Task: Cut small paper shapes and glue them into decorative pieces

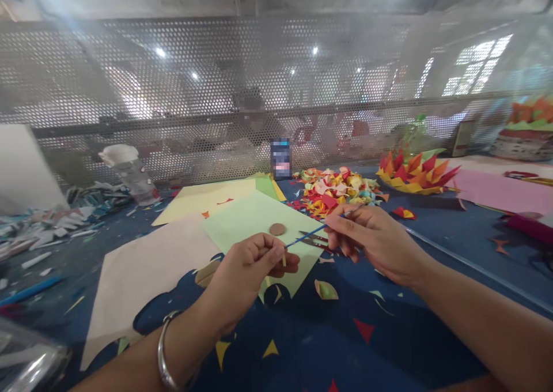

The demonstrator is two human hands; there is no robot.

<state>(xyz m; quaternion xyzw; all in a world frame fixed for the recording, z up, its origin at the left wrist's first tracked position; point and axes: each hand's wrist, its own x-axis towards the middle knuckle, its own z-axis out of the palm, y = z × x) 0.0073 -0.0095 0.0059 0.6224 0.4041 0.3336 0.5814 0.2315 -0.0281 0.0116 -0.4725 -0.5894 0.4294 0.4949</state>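
Note:
My left hand [254, 259], with a silver bangle at the wrist, pinches a narrow pale-yellow paper strip [284, 258]. My right hand [371, 239] holds a thin blue stick [306, 234] between thumb and fingers; its tip meets the left fingertips. Dark pointed scissor blades [313, 240] show beside the right fingers; whether they are held or lie on the paper I cannot tell. Under the hands spreads a pale-green sheet [250, 216] with a brown disc [277, 229] on it. Another brown disc [208, 272] is partly hidden by my left hand.
A cut white sheet [147, 265] and a yellow sheet [194, 199] lie left. Behind are a heap of folded paper pieces [339, 190], a phone [280, 158] and a red-orange paper flower [417, 176]. A plastic bottle [133, 176] stands left, and scraps dot the blue table [311, 357].

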